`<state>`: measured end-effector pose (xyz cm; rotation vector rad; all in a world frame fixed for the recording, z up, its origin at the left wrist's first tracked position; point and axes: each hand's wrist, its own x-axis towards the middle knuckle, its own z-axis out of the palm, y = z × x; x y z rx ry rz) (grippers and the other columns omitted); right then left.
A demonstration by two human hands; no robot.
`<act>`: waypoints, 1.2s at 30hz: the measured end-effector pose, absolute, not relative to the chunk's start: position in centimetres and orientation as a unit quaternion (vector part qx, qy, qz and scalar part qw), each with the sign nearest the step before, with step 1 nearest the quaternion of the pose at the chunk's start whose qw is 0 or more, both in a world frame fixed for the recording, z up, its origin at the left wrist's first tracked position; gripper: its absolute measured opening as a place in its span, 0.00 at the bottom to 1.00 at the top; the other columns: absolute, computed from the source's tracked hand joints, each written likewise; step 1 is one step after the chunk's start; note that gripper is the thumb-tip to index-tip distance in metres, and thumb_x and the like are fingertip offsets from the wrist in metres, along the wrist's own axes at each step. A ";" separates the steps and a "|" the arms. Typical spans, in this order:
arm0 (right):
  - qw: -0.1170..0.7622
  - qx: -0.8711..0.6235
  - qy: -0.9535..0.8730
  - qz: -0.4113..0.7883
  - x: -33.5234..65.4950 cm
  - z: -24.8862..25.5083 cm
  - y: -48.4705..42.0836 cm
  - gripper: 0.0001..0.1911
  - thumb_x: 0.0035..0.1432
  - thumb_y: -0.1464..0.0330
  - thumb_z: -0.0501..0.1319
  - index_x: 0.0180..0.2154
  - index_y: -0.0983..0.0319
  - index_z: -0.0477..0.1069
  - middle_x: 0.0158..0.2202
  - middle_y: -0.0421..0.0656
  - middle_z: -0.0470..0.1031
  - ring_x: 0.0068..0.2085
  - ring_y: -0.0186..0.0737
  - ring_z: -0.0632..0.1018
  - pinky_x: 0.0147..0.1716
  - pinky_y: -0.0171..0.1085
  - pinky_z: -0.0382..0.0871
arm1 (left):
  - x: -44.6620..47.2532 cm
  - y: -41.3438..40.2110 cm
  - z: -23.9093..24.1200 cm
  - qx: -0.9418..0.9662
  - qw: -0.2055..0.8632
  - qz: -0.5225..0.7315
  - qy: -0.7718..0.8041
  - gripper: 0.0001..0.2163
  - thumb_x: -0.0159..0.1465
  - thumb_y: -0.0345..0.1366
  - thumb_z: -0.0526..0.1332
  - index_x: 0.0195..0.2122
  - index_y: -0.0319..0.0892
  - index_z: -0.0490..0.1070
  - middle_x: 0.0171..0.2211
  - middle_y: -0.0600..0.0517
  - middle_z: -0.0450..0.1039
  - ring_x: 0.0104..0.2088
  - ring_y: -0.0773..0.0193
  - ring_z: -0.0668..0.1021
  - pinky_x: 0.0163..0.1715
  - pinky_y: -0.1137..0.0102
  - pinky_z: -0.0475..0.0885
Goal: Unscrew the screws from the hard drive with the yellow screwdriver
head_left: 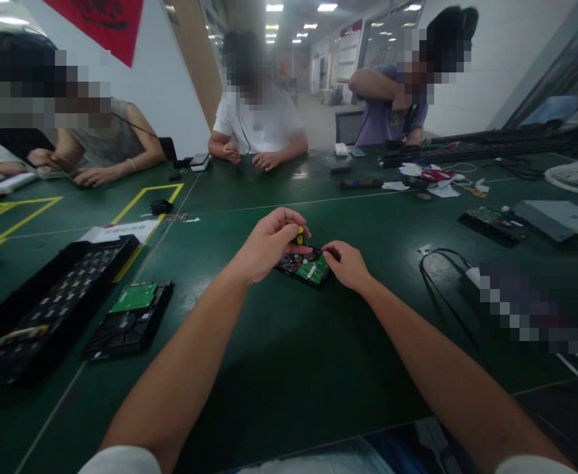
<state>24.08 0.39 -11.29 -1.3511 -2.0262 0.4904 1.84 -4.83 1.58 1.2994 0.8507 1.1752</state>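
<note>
A hard drive with its green circuit board facing up lies on the dark green table in front of me. My left hand is closed round a small screwdriver with a yellow tip, held upright over the drive's near-left part. Curled fingers of my right hand pinch at the drive's right edge, steadying it.
A second hard drive and a long black tray lie at the left. Black cable loops at the right, with more drives and a grey box beyond. Three other people sit along the far side of the table.
</note>
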 end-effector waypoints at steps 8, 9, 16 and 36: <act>0.324 -0.513 -0.771 0.191 24.1 -11.0 0.2 0.07 0.67 0.68 0.61 0.45 0.59 0.76 0.43 0.45 0.79 0.42 0.41 0.77 0.43 0.42 0.70 | 1.7 -4.8 1.5 0.555 0.591 0.477 0.339 0.06 0.63 0.34 0.66 0.38 0.38 0.74 0.39 0.47 0.77 0.43 0.60 0.80 0.42 0.64 0.82; 0.324 -0.513 -0.771 0.192 24.0 -11.0 0.2 0.08 0.67 0.68 0.61 0.45 0.60 0.77 0.43 0.46 0.79 0.42 0.41 0.77 0.43 0.42 0.70 | 1.7 -4.8 1.4 0.557 0.594 0.475 0.334 0.06 0.62 0.34 0.66 0.39 0.38 0.74 0.39 0.47 0.77 0.42 0.61 0.80 0.42 0.65 0.82; 0.320 -0.518 -0.770 0.191 24.0 -11.2 0.3 0.08 0.67 0.68 0.61 0.45 0.59 0.77 0.44 0.45 0.79 0.42 0.41 0.77 0.43 0.41 0.69 | 1.5 -4.4 0.9 0.561 0.589 0.479 0.330 0.07 0.61 0.34 0.68 0.39 0.39 0.76 0.39 0.48 0.76 0.40 0.63 0.79 0.36 0.71 0.79; 0.325 -0.515 -0.769 0.196 24.1 -11.2 0.3 0.08 0.68 0.68 0.60 0.46 0.60 0.77 0.44 0.46 0.79 0.42 0.41 0.78 0.42 0.41 0.70 | 1.7 -4.7 1.2 0.527 0.595 0.497 0.349 0.07 0.63 0.33 0.66 0.40 0.38 0.71 0.38 0.45 0.79 0.43 0.58 0.82 0.39 0.66 0.82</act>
